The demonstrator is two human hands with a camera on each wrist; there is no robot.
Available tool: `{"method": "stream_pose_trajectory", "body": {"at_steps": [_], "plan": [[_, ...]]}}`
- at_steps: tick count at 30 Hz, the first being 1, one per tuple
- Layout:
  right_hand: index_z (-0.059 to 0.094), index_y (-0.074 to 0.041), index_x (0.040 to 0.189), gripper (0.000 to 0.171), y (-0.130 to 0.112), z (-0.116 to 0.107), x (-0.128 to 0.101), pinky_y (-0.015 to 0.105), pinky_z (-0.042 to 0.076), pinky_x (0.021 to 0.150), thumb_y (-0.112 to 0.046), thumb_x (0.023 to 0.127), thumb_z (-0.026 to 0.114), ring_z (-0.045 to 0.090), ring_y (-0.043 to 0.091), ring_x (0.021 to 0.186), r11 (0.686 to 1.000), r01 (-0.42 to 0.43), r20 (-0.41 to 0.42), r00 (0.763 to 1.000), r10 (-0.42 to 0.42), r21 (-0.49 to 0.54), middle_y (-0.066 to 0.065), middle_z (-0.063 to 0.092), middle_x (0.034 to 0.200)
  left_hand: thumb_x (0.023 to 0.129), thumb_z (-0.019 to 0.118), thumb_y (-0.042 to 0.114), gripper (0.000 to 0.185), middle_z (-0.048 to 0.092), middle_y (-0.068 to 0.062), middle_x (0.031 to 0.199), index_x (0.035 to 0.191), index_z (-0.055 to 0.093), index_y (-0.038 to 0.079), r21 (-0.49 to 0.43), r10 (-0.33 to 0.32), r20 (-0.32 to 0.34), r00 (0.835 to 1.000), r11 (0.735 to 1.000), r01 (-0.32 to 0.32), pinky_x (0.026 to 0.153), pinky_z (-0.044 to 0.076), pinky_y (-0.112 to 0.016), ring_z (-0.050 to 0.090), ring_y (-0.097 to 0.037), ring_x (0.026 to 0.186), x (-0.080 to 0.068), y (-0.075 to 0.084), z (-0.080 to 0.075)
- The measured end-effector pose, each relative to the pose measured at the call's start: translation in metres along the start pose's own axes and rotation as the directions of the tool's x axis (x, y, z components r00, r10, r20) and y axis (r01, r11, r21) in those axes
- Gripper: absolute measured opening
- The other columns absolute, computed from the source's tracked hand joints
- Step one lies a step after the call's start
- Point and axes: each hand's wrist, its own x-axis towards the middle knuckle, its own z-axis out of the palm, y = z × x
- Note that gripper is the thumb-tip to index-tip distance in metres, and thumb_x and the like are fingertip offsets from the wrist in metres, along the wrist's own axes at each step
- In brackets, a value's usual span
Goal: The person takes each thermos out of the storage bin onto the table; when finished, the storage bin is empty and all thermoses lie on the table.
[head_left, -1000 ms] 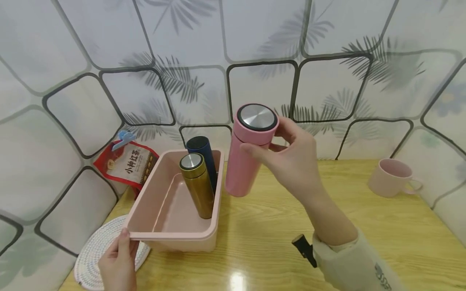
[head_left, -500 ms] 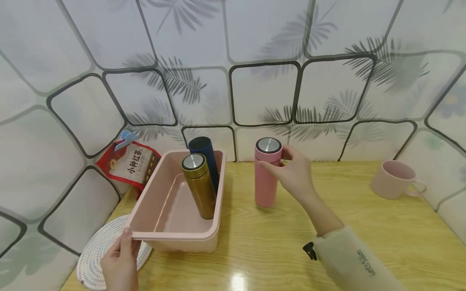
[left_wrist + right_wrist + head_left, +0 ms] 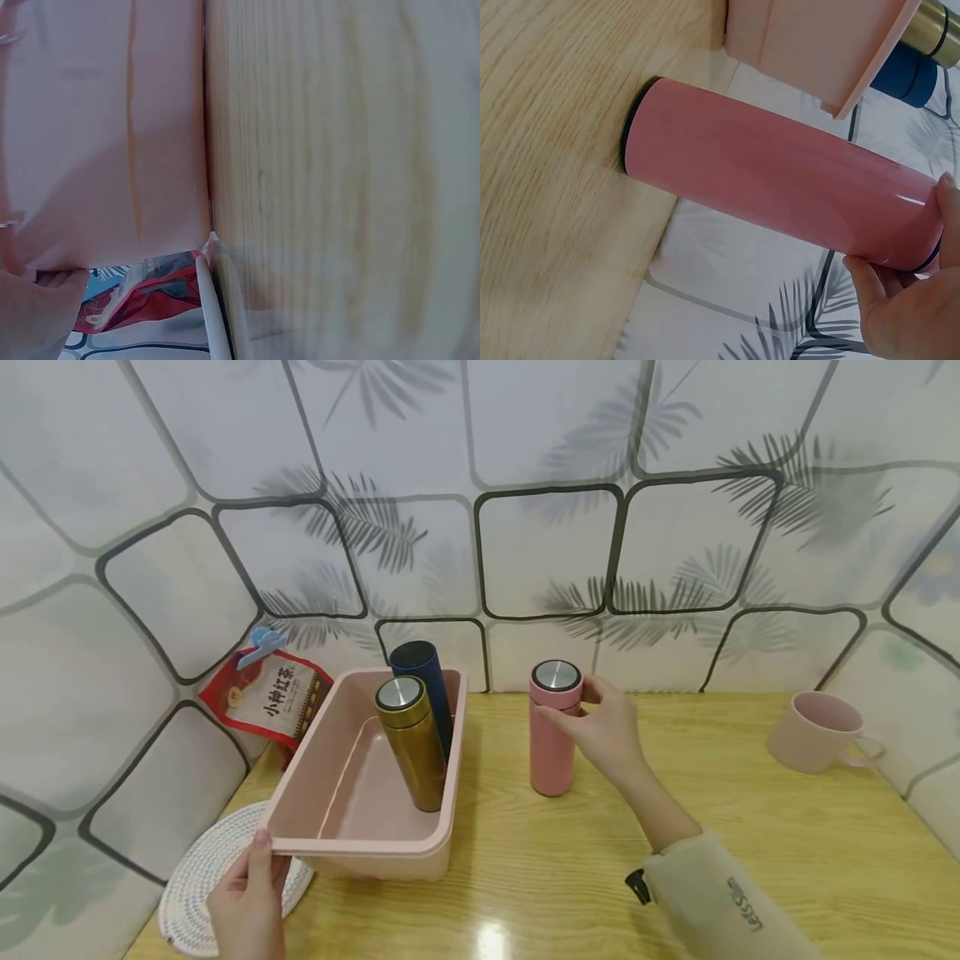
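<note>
Pink flask (image 3: 552, 737) stands upright on the table (image 3: 750, 843) just right of the pink bin (image 3: 360, 843), right hand (image 3: 607, 731) curled round its top, left hand (image 3: 243, 902) pinching the bin's near rim.

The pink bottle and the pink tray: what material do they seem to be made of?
The pink bottle looks like metal with a glossy pink coating; its cap top is brushed silver. The pink tray looks like matte plastic, with a thick rounded rim and no shine.

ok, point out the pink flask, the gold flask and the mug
pink flask (image 3: 551, 752), head view, middle of its body
gold flask (image 3: 416, 760), head view, middle of its body
mug (image 3: 806, 745), head view, its outer wall
</note>
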Motion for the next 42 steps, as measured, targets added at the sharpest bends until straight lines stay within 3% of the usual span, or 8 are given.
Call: {"method": "stream_pose_trajectory", "body": {"at_steps": [6,17,20,22,26,30,36,42], "plan": [[0.061,-0.002,0.122,0.059,0.002,-0.001,0.002,0.033,0.061,0.079,-0.025,0.076,0.089,0.061,0.021,0.097,0.999,-0.034,0.035,0.999,0.034,0.006,0.01,0.067,0.105,0.093,0.071,0.03,0.048,0.059,-0.021,0.125,0.126,0.064,-0.003,0.008,-0.017,-0.052,0.999,1.0,0.017,0.084,0.056,-0.024,0.063,-0.02,0.109,0.006,-0.01,-0.003],[0.053,-0.001,0.131,0.07,0.001,0.0,0.001,0.04,0.058,0.089,-0.03,0.078,0.087,0.058,0.025,0.108,0.996,-0.08,0.081,0.994,0.078,0.03,0.013,0.062,0.116,0.093,0.071,0.03,0.048,0.06,-0.021,0.124,0.126,0.063,-0.004,0.009,-0.013,-0.051,0.999,1.0,0.013,0.084,0.056,-0.024,0.063,-0.019,0.108,0.005,-0.009,-0.003],[0.034,-0.006,0.151,0.094,-0.001,0.0,-0.002,0.048,0.049,0.103,-0.034,0.079,0.086,0.05,0.032,0.125,0.996,-0.082,0.113,0.991,0.078,0.034,0.018,0.05,0.138,0.092,0.071,0.03,0.049,0.06,-0.021,0.125,0.126,0.063,-0.004,0.004,-0.014,-0.053,0.999,1.0,0.014,0.084,0.055,-0.024,0.063,-0.019,0.109,0.006,-0.009,-0.003],[0.012,-0.014,0.159,0.111,-0.004,0.0,-0.003,0.055,0.037,0.111,-0.04,0.079,0.085,0.036,0.035,0.138,0.997,-0.08,0.131,0.988,0.078,0.013,0.018,0.032,0.153,0.092,0.072,0.031,0.049,0.06,-0.021,0.125,0.126,0.063,-0.004,0.001,-0.018,-0.058,0.998,1.0,0.018,0.085,0.055,-0.024,0.063,-0.02,0.109,0.007,-0.009,-0.003],[-0.009,-0.03,0.157,0.123,-0.015,-0.005,-0.005,0.064,0.021,0.115,-0.05,0.078,0.082,0.009,0.029,0.148,0.998,-0.051,0.125,0.991,0.055,-0.037,0.007,0.004,0.164,0.092,0.071,0.031,0.049,0.059,-0.022,0.126,0.126,0.063,-0.004,-0.005,-0.019,-0.057,0.998,1.0,0.019,0.085,0.055,-0.025,0.063,-0.021,0.11,0.006,-0.008,-0.002],[-0.007,-0.037,0.156,0.118,-0.037,-0.012,-0.006,0.065,0.018,0.115,-0.051,0.079,0.081,0.004,0.022,0.148,1.0,0.013,0.102,0.995,-0.012,-0.013,-0.004,0.001,0.163,0.093,0.07,0.029,0.047,0.061,-0.018,0.124,0.126,0.064,-0.003,-0.003,-0.01,-0.038,0.999,1.0,0.01,0.085,0.055,-0.024,0.064,-0.017,0.108,0.005,-0.009,-0.004],[0.003,-0.028,0.158,0.112,-0.075,-0.018,-0.006,0.044,0.021,0.12,-0.035,0.081,0.084,0.012,0.013,0.146,0.982,0.163,0.088,0.981,-0.172,0.099,-0.008,0.007,0.162,0.096,0.067,0.025,0.046,0.062,-0.013,0.121,0.128,0.06,-0.006,-0.025,0.032,0.034,0.999,0.999,-0.031,0.086,0.054,-0.024,0.064,-0.013,0.106,0.003,-0.007,-0.005],[0.008,-0.025,0.159,0.108,-0.093,-0.009,-0.011,0.04,0.032,0.116,-0.036,0.082,0.083,0.014,0.009,0.145,0.968,0.158,0.175,0.965,-0.193,0.193,-0.009,0.012,0.162,0.094,0.069,0.029,0.046,0.06,-0.02,0.125,0.126,0.063,-0.004,-0.002,0.011,-0.023,1.0,1.0,-0.011,0.086,0.055,-0.025,0.062,-0.021,0.112,0.006,-0.009,-0.003]]}}
